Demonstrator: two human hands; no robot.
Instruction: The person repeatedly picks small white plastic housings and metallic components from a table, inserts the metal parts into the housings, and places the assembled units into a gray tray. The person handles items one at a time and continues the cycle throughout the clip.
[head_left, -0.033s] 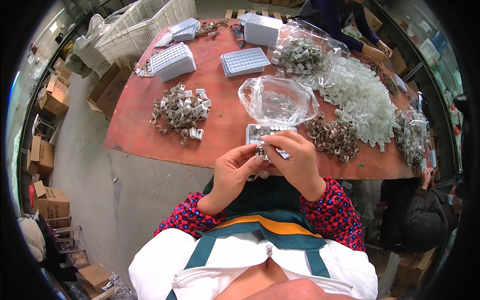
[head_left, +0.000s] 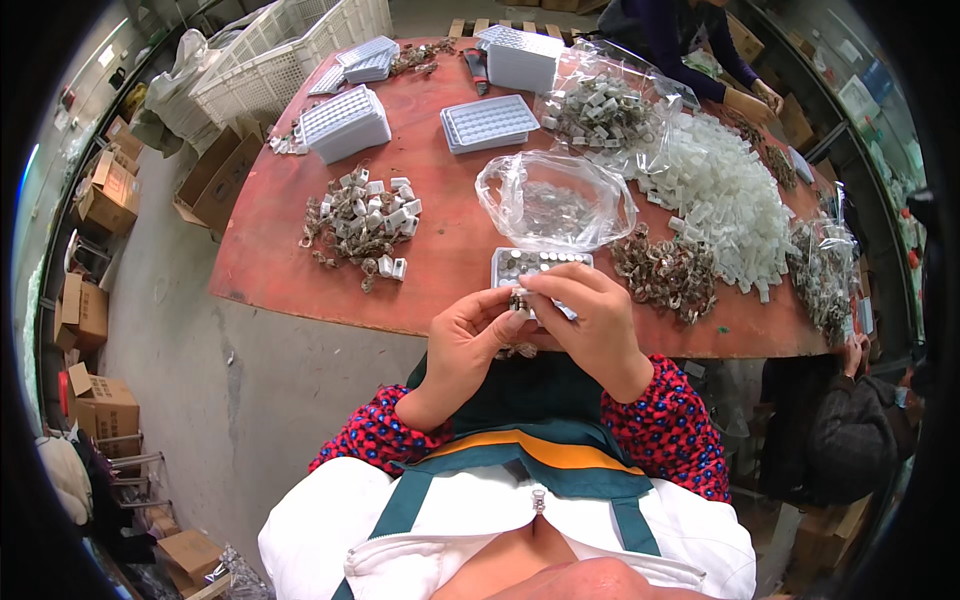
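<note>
**Small part pinched between both hands, just off the table edge**

I have my left hand (head_left: 470, 335) and my right hand (head_left: 590, 320) drawn together in front of my chest, fingertips meeting over one small part (head_left: 519, 299). It is a dark, metallic-looking piece, held between the thumb and forefinger of each hand; both grips are closed tight on it, with the other fingers curled loosely. How exactly the piece is turned I cannot tell, it is too small here.

The part sits in the air just above the near edge of the red table (head_left: 290, 250), directly in front of a small white tray (head_left: 520, 264) whose pockets already hold a row of pieces. Behind the tray lies an open clear bag (head_left: 555, 200); to the right of it a brown heap of metal clips (head_left: 668, 272), and beyond that a big pile of white plastic caps (head_left: 720, 190). Off to my left is a mixed heap of white-and-brown pieces (head_left: 362, 220).

I judge I am mid-assembly, fitting or checking one piece before it goes to the tray. The next move would call for a steady pinch with one hand while the other lets go, then a short reach forward to a free pocket without knocking the filled ones.

Another person's hand (head_left: 762, 98) works at the far side.
</note>
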